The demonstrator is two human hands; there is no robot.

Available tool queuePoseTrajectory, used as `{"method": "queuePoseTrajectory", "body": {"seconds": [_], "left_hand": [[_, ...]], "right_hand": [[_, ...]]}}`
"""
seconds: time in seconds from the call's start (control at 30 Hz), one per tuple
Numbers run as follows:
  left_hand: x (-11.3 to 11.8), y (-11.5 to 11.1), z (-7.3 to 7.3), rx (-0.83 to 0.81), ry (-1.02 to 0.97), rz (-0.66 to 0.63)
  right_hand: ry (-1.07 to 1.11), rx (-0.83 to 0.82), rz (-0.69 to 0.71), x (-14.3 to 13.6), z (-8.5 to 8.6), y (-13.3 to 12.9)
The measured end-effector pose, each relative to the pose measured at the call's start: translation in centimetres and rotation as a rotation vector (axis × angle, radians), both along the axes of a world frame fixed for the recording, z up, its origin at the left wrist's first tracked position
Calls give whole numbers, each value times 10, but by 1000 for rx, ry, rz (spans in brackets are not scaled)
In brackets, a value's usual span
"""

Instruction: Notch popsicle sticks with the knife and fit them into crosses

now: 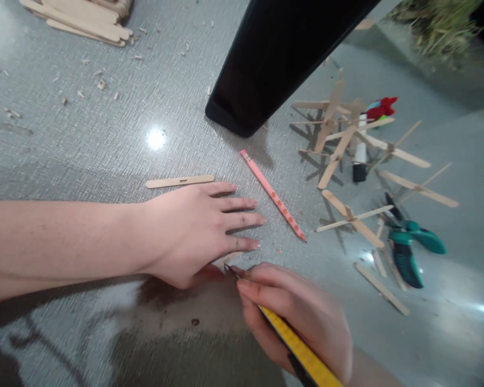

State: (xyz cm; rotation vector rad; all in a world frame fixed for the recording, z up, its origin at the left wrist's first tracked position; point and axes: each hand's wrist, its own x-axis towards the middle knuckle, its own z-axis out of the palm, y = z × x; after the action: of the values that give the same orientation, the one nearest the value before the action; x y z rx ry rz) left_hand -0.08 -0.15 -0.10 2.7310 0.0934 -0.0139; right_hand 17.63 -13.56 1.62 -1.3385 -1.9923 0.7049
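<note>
My left hand lies palm down on the table with its fingers spread. A popsicle stick sticks out from under its lower edge, most of it hidden, with small marks on the visible part. In my right hand is a yellow utility knife, tilted, its dark blade tip at those marks. Just above my left hand lies another popsicle stick with a small slot in its middle. A pink pencil with orange dots rests beyond my left fingertips.
A black slab-like object juts in from the top. Crossed popsicle-stick pieces are spread at right, near a white marker and green-handled pliers. Loose popsicle sticks are piled at upper left, with wood chips around.
</note>
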Motion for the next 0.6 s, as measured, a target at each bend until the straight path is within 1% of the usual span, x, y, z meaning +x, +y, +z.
{"method": "queuePoseTrajectory", "body": {"seconds": [0.17, 0.37, 0.6], "left_hand": [[1, -1, -2, -12, 21, -1], [-1, -2, -8, 2, -87, 5], [0, -2, -6, 19, -34, -1]], "right_hand": [[-49, 41, -28, 1, -3, -2], [-48, 26, -33, 0, -5, -5], [11, 25, -33, -2, -3, -1]]}}
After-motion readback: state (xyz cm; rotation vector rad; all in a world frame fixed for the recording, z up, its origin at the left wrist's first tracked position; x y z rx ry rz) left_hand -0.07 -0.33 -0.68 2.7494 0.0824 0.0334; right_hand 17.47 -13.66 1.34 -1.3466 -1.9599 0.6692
